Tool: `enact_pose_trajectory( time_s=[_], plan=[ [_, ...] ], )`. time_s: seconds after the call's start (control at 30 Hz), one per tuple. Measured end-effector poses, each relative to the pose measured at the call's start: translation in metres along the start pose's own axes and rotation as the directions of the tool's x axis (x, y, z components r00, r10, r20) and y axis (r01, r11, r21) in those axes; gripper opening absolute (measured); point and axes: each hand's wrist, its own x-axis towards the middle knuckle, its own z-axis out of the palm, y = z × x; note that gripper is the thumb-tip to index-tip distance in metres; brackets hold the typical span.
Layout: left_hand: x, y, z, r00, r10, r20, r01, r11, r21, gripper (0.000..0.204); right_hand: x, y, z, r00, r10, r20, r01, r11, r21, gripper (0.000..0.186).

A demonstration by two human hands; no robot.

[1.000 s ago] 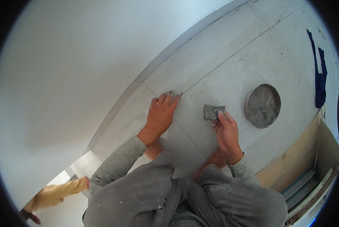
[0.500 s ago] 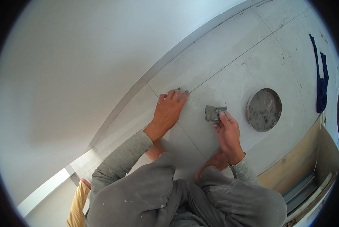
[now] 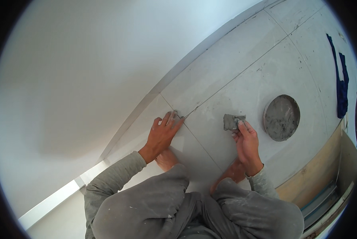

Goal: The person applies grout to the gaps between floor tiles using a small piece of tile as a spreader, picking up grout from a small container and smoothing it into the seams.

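My left hand (image 3: 161,133) rests on the pale floor tile, its fingers stretched out and fingertips touching the crossing of two tile joints. A dab of wet grey grout (image 3: 175,114) shows at those fingertips. In my right hand (image 3: 247,144), thumb and fingers pinch a small flat scraper (image 3: 231,122) coated in grey grout, held above the floor. Right of it stands a round shallow tub (image 3: 266,119) with grey grout (image 3: 283,118) inside.
A white wall with a low skirting (image 3: 172,75) runs along the left. Dark blue cloth (image 3: 342,93) lies at the far right. Below it are a wooden board (image 3: 306,169) and an open box holding long strips (image 3: 320,203). My bare feet (image 3: 231,173) are on the tiles.
My left hand has drawn back toward me along the joint, down and to the left. The right hand still holds the scraper. Another person's yellow sleeve has left the lower left.
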Motion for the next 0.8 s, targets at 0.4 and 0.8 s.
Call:
enact_pose_trajectory(
  time_s=[0.4,0.8],
  plan=[
    [0.067,0.022,-0.014,0.999,-0.009,-0.052,-0.004,0.972,-0.236,0.065,-0.003,-0.002,-0.001,1.0,-0.009,-0.017,0.008,0.999,-0.036,0.019],
    [0.029,0.006,-0.003,0.997,0.055,-0.048,-0.063,0.983,-0.173,0.064,-0.006,-0.004,0.002,1.0,-0.017,-0.026,0.017,1.0,-0.008,0.019]
  ],
)
